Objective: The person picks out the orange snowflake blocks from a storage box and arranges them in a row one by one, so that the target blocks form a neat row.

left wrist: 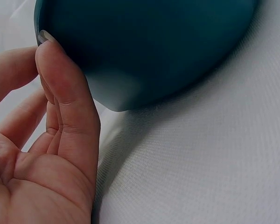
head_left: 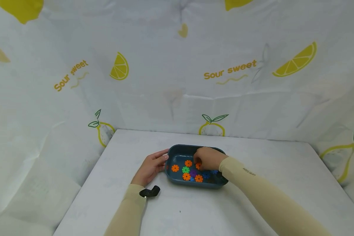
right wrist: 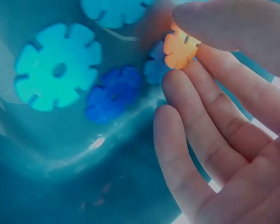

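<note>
Orange disc point(right wrist: 179, 47), notched round its edge, pinched by right hand point(right wrist: 224, 116).

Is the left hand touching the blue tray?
Touching. The left wrist view shows the left hand's fingertip pressed against the blue tray's outer wall; the head view agrees, with fingers at the tray's left end.
</note>
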### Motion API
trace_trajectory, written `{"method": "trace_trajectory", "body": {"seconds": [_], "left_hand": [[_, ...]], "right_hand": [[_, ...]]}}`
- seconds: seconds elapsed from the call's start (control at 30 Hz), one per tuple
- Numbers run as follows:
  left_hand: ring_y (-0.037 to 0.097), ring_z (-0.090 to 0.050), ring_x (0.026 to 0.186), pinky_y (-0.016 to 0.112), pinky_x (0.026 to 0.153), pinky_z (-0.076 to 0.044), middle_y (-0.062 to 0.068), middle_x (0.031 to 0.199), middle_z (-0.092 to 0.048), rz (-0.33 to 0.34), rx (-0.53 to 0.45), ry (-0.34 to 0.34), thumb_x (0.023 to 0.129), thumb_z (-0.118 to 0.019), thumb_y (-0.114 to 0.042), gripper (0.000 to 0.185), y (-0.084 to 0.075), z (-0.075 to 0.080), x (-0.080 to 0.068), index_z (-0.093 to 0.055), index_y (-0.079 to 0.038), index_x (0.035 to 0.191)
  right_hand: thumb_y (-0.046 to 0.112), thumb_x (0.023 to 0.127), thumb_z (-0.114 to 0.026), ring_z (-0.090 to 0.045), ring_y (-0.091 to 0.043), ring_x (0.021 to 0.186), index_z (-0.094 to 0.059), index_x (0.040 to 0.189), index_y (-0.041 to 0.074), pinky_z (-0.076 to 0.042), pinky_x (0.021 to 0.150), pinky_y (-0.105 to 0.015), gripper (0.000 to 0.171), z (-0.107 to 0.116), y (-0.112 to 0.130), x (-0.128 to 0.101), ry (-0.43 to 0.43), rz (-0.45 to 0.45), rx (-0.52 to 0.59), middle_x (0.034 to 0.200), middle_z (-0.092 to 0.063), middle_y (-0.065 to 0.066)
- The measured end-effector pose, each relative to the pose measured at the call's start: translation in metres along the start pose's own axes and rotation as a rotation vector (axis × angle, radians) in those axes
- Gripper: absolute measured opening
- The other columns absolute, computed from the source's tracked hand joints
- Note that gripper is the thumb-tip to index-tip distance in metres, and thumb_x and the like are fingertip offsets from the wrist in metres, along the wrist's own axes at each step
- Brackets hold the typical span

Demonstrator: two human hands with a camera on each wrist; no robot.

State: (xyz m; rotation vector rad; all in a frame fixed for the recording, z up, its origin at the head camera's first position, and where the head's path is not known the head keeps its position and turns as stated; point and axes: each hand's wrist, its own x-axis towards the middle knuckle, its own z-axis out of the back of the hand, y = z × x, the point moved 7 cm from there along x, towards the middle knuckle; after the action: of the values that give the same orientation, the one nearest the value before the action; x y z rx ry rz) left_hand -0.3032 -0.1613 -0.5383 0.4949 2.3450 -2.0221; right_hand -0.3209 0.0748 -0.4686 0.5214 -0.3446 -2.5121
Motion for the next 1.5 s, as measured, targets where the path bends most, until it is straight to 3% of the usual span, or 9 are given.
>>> {"method": "trace_trajectory", "body": {"seconds": [0.33,0.73,1.13,1.33,1.5], "left_hand": [[0.017,-0.067,0.098,0.026,0.085,-0.061,0.009,0.137,-0.072,0.002,0.018,-0.030,0.103,-0.077,-0.031,0.050,-0.001,-0.001,-0.004,-0.066,-0.015,0.150],[0.018,-0.068,0.098,0.026,0.086,-0.062,0.011,0.135,-0.073,0.012,0.010,-0.030,0.100,-0.079,-0.036,0.054,0.003,0.000,-0.006,-0.066,-0.018,0.150],[0.018,-0.068,0.101,0.026,0.087,-0.062,0.011,0.138,-0.071,0.022,0.000,-0.017,0.100,-0.080,-0.037,0.057,0.007,-0.003,-0.006,-0.065,-0.018,0.151],[0.018,-0.070,0.104,0.028,0.089,-0.063,0.011,0.141,-0.071,0.023,0.003,-0.010,0.101,-0.078,-0.036,0.057,0.007,-0.001,-0.005,-0.063,-0.018,0.153],[0.017,-0.070,0.100,0.027,0.088,-0.063,0.008,0.135,-0.073,0.017,0.000,0.001,0.100,-0.080,-0.037,0.059,0.003,-0.003,-0.005,-0.063,-0.017,0.153]], "right_hand": [[0.017,0.093,-0.085,-0.066,-0.017,0.101,-0.082,0.117,0.014,-0.061,0.095,-0.041,0.025,0.030,-0.004,-0.029,-0.111,0.025,0.108,0.112,-0.074,0.003],[0.013,0.096,-0.081,-0.069,-0.014,0.099,-0.079,0.126,0.006,-0.063,0.091,-0.035,0.032,0.045,-0.032,-0.065,-0.208,0.008,0.244,0.121,-0.076,-0.003],[0.013,0.095,-0.080,-0.070,-0.016,0.100,-0.079,0.126,0.011,-0.062,0.089,-0.034,0.032,0.044,-0.078,-0.111,-0.373,-0.045,0.379,0.115,-0.077,0.001],[0.019,0.096,-0.080,-0.069,-0.016,0.103,-0.080,0.125,0.016,-0.062,0.091,-0.031,0.029,0.041,-0.097,-0.136,-0.450,-0.091,0.404,0.116,-0.077,0.001],[0.026,0.096,-0.083,-0.069,-0.017,0.103,-0.080,0.125,0.017,-0.060,0.092,-0.032,0.030,0.032,-0.116,-0.156,-0.490,-0.157,0.396,0.118,-0.077,0.000]]}}
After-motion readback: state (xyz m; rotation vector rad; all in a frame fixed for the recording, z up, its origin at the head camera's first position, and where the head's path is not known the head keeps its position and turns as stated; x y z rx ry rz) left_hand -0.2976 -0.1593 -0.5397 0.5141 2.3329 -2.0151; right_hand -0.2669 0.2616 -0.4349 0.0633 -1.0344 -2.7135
